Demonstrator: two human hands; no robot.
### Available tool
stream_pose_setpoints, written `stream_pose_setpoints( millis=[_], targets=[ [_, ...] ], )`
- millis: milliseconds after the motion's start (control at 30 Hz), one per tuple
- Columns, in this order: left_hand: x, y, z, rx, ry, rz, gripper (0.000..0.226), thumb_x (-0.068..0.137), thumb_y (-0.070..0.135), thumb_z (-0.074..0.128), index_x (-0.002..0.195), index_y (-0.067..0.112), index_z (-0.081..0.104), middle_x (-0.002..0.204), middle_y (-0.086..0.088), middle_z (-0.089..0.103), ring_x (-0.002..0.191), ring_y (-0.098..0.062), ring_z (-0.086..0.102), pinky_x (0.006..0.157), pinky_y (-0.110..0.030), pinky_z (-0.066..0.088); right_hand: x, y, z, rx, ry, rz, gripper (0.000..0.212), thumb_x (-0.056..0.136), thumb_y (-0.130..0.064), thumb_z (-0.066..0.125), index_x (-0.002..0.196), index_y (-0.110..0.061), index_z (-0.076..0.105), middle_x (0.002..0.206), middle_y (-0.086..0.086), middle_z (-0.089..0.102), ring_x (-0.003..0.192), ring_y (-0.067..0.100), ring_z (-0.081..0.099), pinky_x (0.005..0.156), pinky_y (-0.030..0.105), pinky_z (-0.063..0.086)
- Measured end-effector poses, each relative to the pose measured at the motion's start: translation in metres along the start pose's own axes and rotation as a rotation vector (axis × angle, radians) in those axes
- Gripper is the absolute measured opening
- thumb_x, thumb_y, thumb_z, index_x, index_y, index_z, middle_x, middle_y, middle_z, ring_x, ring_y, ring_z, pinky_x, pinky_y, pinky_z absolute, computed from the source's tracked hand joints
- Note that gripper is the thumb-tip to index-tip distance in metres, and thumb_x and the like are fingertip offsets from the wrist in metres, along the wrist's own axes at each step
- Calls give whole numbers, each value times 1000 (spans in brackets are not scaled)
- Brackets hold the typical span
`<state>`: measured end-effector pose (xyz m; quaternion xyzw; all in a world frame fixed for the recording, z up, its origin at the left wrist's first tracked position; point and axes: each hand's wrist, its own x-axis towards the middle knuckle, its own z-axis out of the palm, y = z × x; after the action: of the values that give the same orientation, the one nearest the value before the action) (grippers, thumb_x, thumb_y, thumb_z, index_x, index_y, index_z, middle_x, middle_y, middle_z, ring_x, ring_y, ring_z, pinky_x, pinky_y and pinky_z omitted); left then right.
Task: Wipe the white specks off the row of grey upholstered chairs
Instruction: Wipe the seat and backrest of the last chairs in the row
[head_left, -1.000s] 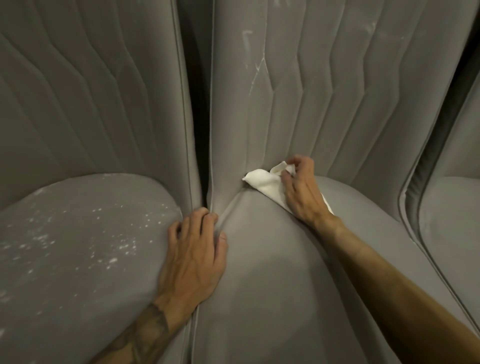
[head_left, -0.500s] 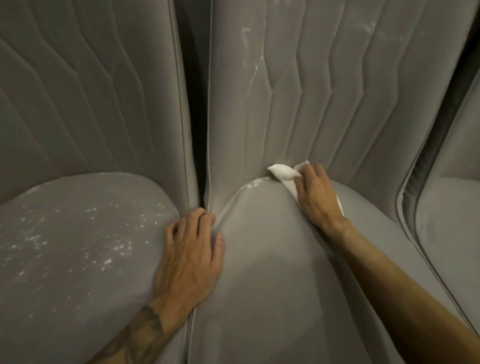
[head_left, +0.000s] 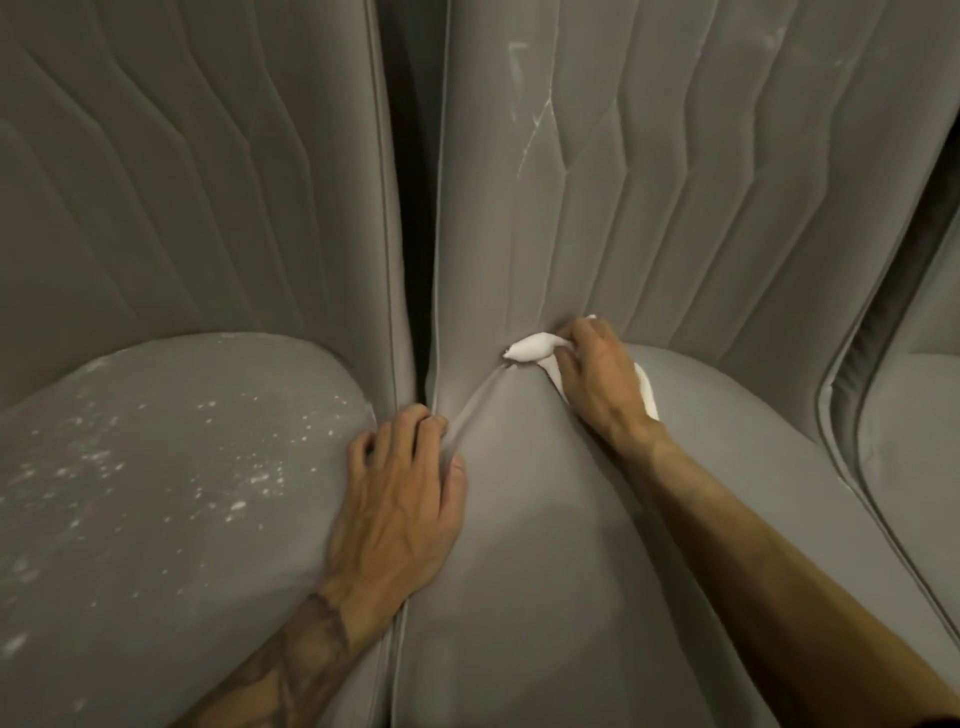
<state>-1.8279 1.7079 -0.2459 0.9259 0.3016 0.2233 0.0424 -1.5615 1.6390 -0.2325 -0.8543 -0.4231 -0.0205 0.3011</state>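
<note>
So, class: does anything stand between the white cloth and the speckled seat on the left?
Yes: the left hand rests across the seam between the two seats, roughly on the path from the cloth, held by the right hand, to the speckled seat. Nothing else visible intervenes.

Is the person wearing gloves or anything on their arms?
No gloves, rings or watch show. The left hand and right hand are bare. The left forearm carries a dark tattoo; the right forearm shows none.

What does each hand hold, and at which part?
The right hand grips the white cloth around its middle; the left hand holds nothing, pressing the seat.
</note>
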Motion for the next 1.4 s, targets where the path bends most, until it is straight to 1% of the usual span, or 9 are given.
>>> stream_pose_setpoints(
  millis=[200,400,533,700,800,967,1100,1267,1400],
  targets=[
    [0,-1,0,-9,0,9,33,100,38,45,125,18,55,129,-5,52,113,-28,55,99,-47,40,-11,-18,5,117,-223,-246,12,97,-31,52,109,-30,54,113,-10,57,104,17,59,88,34,47],
    [1,-1,0,-33,-2,5,30,101,36,42,123,20,54,126,-3,52,112,-25,54,100,-45,38,-10,-24,11,51,-113,-83,15,98,-34,49,109,-24,50,111,0,60,104,25,59,83,37,48],
    [2,1,-8,-104,-35,-15,32,100,33,37,119,17,58,125,-4,56,114,-25,56,100,-43,39,-47,-43,19,181,-228,-280,17,95,-43,48,111,-37,46,101,-25,53,91,6,57,71,18,41],
    [3,-7,-23,-307,-21,-43,14,97,13,50,107,8,59,112,-12,56,100,-30,56,92,-44,42,-18,-30,6,96,-200,-161,16,99,-29,51,115,-25,54,122,-4,59,114,20,58,91,33,46],
    [5,-23,-29,-182,-19,34,20,95,6,52,113,6,59,115,-14,57,100,-32,57,89,-45,46,-30,-46,16,64,-141,-143,16,98,-37,49,111,-29,51,117,-4,63,108,22,61,86,32,48],
    [7,-41,-27,-106,-34,51,27,94,11,53,119,3,61,122,-18,56,102,-36,58,88,-48,48,-67,-57,11,212,-282,-366,17,96,-33,54,112,-34,51,110,-14,59,96,9,58,78,20,39],
    [3,-40,-25,-130,-21,55,31,94,7,57,125,1,60,127,-18,57,108,-36,60,94,-50,51,-31,-45,6,125,-206,-177,21,99,-23,53,120,-21,56,126,-1,61,117,20,58,97,32,44],
    [4,-39,-26,-162,-37,46,38,88,0,66,125,0,61,132,-20,57,112,-40,59,95,-52,50,-69,-70,20,163,-218,-287,16,96,-42,49,110,-35,48,109,-11,62,97,16,61,79,28,46],
    [4,-40,-28,-174,-22,61,35,89,3,66,123,0,60,130,-19,57,109,-40,59,92,-51,49,-82,-65,7,295,-310,-353,10,98,-34,54,108,-31,53,103,-14,61,92,8,59,79,26,46]
  ],
)
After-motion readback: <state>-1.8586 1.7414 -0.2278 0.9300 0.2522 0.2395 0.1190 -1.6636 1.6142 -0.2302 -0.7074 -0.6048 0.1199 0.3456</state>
